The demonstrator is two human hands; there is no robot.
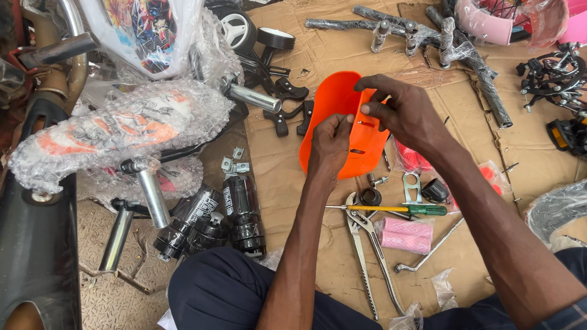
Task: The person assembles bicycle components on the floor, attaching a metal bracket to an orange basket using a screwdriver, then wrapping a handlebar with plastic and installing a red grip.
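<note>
Orange plastic guard (339,111) is held above the cardboard (287,178), pinched closed at its lower middle by left hand (330,146) and gripped at the slotted upper edge by right hand (402,112), pliers (368,244) and screwdriver (399,210) lying just below.

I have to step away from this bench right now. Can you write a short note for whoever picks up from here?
Left hand: grip on the near edge of the orange plastic guard, held above the cardboard.
Right hand: fingers on the guard's slotted face.
Tools below the hands: pliers, green-handled screwdriver, pink grips, bent wrench.
Done: guard unwrapped and in hand.
Left: nothing is fitted to the guard yet; bubble-wrapped parts remain packed at left.
</note>
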